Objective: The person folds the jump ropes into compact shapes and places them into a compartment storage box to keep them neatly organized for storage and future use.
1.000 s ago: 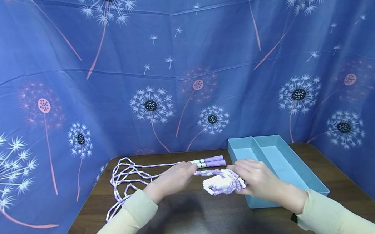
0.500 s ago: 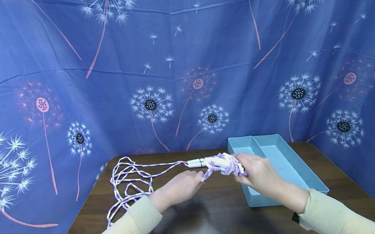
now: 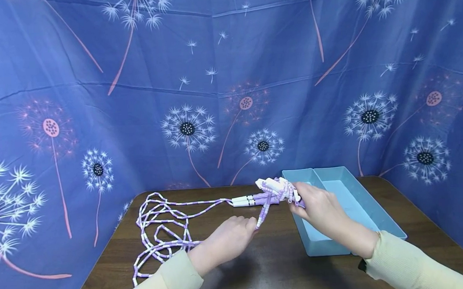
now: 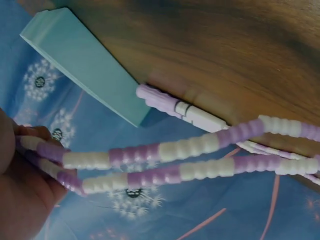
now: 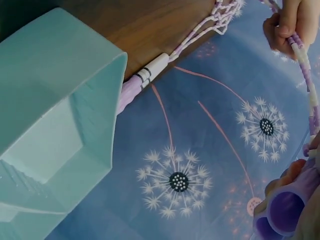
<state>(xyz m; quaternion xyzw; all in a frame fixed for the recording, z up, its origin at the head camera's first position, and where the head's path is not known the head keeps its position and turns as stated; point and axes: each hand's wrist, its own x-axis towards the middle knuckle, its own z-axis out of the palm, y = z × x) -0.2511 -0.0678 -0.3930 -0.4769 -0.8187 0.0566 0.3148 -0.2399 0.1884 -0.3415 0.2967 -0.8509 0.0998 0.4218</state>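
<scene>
My right hand [image 3: 319, 210] is curled tight around a wound bundle of the purple-and-white beaded jump rope [image 3: 275, 188], which sticks up just past my fingertips [image 3: 296, 198]. From that bundle two strands slope down to my left hand [image 3: 231, 239], whose fingers [image 4: 22, 145] pinch them where they meet my palm. Just beyond both sets of fingers, a pair of rope handles [image 3: 255, 199] lies flat on the brown table [image 3: 263, 270], one end touching the near wall of the light blue tray [image 3: 383, 226]. That tray sits directly under and behind my right hand. Farther out past my left fingers, the loose rope sprawls in loops [image 3: 157, 228] across the table toward the dandelion-print cloth [image 3: 93, 104].
</scene>
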